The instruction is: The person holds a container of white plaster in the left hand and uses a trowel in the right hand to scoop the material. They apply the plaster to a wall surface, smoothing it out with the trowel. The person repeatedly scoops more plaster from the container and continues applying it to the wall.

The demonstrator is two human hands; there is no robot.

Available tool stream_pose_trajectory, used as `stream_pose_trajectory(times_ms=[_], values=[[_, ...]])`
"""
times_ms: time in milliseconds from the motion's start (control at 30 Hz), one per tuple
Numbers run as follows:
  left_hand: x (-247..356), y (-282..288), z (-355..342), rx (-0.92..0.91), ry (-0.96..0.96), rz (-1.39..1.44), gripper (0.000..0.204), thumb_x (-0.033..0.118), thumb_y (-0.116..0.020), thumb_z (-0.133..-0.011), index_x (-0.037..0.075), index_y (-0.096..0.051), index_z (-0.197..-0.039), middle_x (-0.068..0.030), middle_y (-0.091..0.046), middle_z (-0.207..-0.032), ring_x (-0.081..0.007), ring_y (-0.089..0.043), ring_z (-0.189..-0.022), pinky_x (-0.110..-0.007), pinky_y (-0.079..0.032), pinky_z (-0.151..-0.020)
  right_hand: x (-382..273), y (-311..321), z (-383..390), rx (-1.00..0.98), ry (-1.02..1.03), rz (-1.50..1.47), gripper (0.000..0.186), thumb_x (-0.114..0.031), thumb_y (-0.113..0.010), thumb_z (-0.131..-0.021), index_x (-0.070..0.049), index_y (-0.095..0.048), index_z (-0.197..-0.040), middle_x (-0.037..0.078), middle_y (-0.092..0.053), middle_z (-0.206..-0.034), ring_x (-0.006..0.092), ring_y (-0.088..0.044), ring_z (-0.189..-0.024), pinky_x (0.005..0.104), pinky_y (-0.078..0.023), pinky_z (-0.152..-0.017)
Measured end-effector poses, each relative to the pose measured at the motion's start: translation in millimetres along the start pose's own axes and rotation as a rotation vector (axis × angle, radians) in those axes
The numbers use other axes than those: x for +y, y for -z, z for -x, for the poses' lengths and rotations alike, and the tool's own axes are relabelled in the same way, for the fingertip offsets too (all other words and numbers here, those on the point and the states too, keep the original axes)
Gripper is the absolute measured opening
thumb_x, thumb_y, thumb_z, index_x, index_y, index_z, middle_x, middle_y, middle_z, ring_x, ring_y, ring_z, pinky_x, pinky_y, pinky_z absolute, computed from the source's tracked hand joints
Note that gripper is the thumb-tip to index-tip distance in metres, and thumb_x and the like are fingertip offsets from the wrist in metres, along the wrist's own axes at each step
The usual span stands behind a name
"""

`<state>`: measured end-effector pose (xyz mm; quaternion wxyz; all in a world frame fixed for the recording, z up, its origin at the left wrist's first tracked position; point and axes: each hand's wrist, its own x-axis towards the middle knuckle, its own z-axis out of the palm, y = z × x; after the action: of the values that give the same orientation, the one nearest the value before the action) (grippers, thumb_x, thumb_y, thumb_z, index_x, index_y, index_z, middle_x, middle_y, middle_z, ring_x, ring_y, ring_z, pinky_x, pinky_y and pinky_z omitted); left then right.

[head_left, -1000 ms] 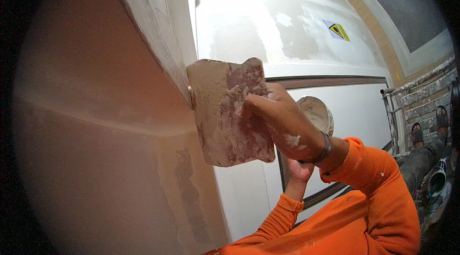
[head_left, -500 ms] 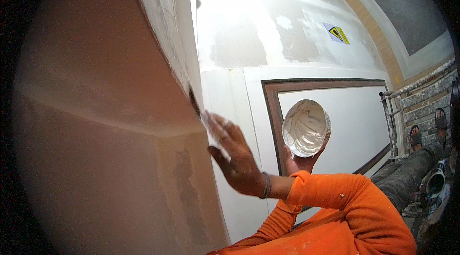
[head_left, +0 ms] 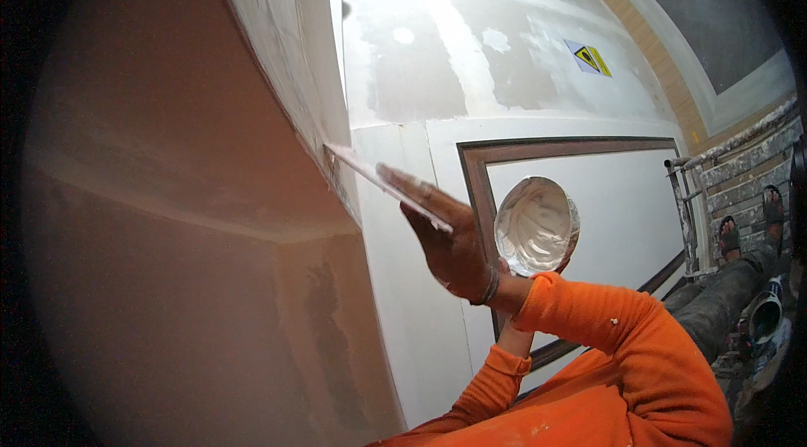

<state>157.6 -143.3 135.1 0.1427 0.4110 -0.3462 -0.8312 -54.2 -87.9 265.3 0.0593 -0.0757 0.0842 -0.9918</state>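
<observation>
My right hand (head_left: 454, 249), with a dark band at the wrist, is closed on a thin flat putty knife (head_left: 388, 186). The blade shows nearly edge-on, pale with paste, its far end at the corner edge (head_left: 307, 140) between a brownish surface (head_left: 185, 279) and a whitish strip (head_left: 290, 35). Whether it touches there I cannot tell. Behind my right forearm, my left hand (head_left: 567, 264) grips a round bowl (head_left: 538, 224) from below; most of that hand is hidden. White paste coats the bowl's inside, its open side facing me.
A patched white wall (head_left: 403, 69) carries a yellow warning sign (head_left: 588, 59) above a dark-framed white panel (head_left: 605, 212). At right, sandalled feet (head_left: 729, 233) stand by a paste-smeared slatted metal platform (head_left: 740, 170). Below them sits a bucket (head_left: 765, 317).
My right hand has moved right and slightly up, with the putty knife now angled away from the corner edge. The bowl in my left hand has barely moved.
</observation>
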Motion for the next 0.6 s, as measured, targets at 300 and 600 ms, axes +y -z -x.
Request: stream_pose_trajectory(times_ms=[300, 600], values=[[6.2, 2.3, 11.0, 0.003, -0.031, -0.004, 0.062, 0.042, -0.042, -0.100, 0.005, -0.027, -0.148, -0.0174, -0.030, -0.152, -0.0345, -0.033, -0.138, -0.051, -0.026, -0.115, 19.8, 12.1, 36.0, -0.100, -0.074, 0.041, 0.032, -0.004, -0.052, -0.094, -0.006, -0.060, -0.125, 0.012, -0.061, -0.126, 0.0298, -0.056, -0.120, 0.0408, -0.047, -0.102], [24.0, -12.5, 11.6, -0.010, -0.091, -0.027, 0.062, 0.042, -0.041, -0.100, 0.005, -0.026, -0.148, -0.0173, -0.030, -0.152, -0.0347, -0.033, -0.138, -0.051, -0.026, -0.115, -10.1, -31.7, 39.3, -0.084, 0.067, 0.152, 0.053, 0.000, -0.061, -0.088, -0.002, -0.046, -0.138, 0.019, -0.050, -0.137, 0.0338, -0.048, -0.126, 0.0414, -0.043, -0.105]])
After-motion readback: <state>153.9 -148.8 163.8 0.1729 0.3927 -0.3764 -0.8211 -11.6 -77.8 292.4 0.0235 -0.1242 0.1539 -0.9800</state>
